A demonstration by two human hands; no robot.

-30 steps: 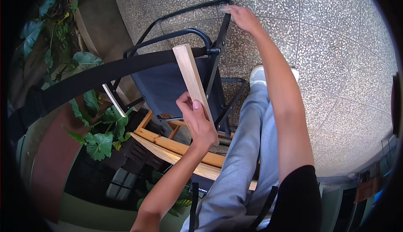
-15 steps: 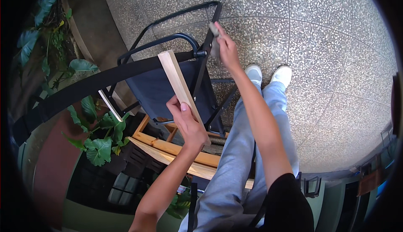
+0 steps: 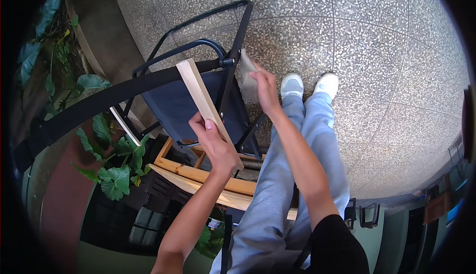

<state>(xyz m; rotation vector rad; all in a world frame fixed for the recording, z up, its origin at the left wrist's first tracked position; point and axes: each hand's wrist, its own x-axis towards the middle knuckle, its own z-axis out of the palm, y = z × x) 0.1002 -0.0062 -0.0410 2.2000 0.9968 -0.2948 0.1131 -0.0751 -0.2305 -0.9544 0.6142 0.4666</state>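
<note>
A dark folding chair [image 3: 163, 103] with a black metal frame and fabric seat stands at my left, tilted in this view. My left hand [image 3: 210, 137] is closed around its pale wooden armrest [image 3: 196, 85], thumb on top. In my right hand [image 3: 266, 89] is a grey-beige cloth [image 3: 248, 78], pinched between thumb and fingers. The cloth hangs along the chair's near side tube [image 3: 230, 78], just below the pivot joint; part of it lies behind my fingers.
A light wooden bench or table frame [image 3: 208, 180] lies below the chair. Leafy green plants [image 3: 115, 180] grow at the left. Speckled tile floor [image 3: 369, 75] spreads to the right, under my shoes [image 3: 327, 85]. Another small dark chair [image 3: 368, 214] stands farther off.
My right hand and the cloth have slid down along the chair's side tube, toward me. My left hand keeps its hold on the armrest; the whole view has shifted slightly.
</note>
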